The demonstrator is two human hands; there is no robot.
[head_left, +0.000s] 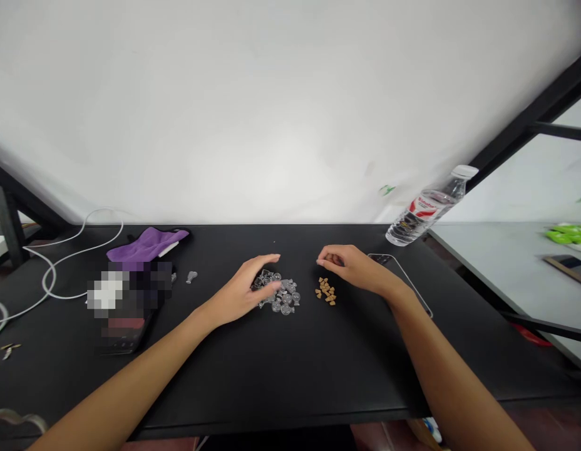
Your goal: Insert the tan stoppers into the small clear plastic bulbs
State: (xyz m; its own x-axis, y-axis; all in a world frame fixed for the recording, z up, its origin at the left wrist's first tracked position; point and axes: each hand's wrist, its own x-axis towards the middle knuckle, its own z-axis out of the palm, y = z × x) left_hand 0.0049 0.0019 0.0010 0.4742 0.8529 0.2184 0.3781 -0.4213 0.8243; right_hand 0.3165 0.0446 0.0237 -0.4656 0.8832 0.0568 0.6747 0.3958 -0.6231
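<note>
My left hand (pixel 243 289) is open at the left side of a pile of small clear pieces (pixel 287 299) with round bodies and narrow ends, like tiny bottles. Its thumb reaches over the pile, apart from the fingers, and the hand covers part of the pieces. To the right lies a small heap of tan pieces (pixel 325 291) that look like little corks. Just above that heap, my right hand (pixel 349 264) has its fingers curled and pressed together. Whatever may be inside those fingers is hidden.
A single clear piece (pixel 191 276) lies left of the pile. Farther left are a purple cloth item (pixel 147 244), a blurred-out object (pixel 128 307) and a white cable (pixel 51 269). At right, a phone-like object (pixel 406 275) lies partly behind my wrist; a water bottle (pixel 429 207) stands behind it.
</note>
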